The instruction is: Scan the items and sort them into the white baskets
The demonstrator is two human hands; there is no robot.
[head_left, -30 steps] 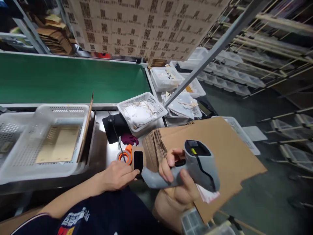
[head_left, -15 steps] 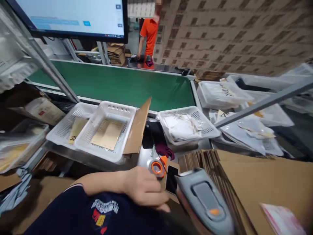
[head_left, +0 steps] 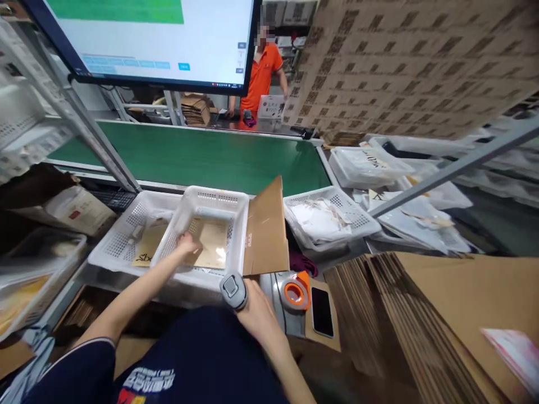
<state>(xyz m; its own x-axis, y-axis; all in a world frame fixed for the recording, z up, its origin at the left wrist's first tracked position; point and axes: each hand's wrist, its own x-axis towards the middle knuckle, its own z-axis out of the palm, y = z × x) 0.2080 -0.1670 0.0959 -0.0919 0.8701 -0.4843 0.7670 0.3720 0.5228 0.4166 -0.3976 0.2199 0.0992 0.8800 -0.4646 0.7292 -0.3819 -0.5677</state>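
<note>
My left hand (head_left: 188,247) reaches into the front white basket (head_left: 166,259). Its fingers are curled at the left edge of a flat brown envelope (head_left: 210,244), thumb on top; the fingertips are partly hidden. Close to my body, my right hand (head_left: 257,310) is wrapped around a grey barcode scanner (head_left: 233,290), its head pointing toward the basket. An upright cardboard flap (head_left: 266,230) stands against the basket's right side. Right of my right hand lie an orange tape dispenser (head_left: 296,292) and a phone (head_left: 322,312) on a piece of cardboard.
Another white basket (head_left: 112,244) sits to the left, and one with white papers (head_left: 322,220) to the right. Stacked flat cardboard (head_left: 379,303) fills the right side. Beyond runs a green conveyor belt (head_left: 210,157), under a monitor (head_left: 147,42). A person in orange (head_left: 266,73) stands behind it.
My left hand has gone from in front of my body into the basket. The scanner has swung from the right to the middle, now in my right hand. A green block shows on the monitor.
</note>
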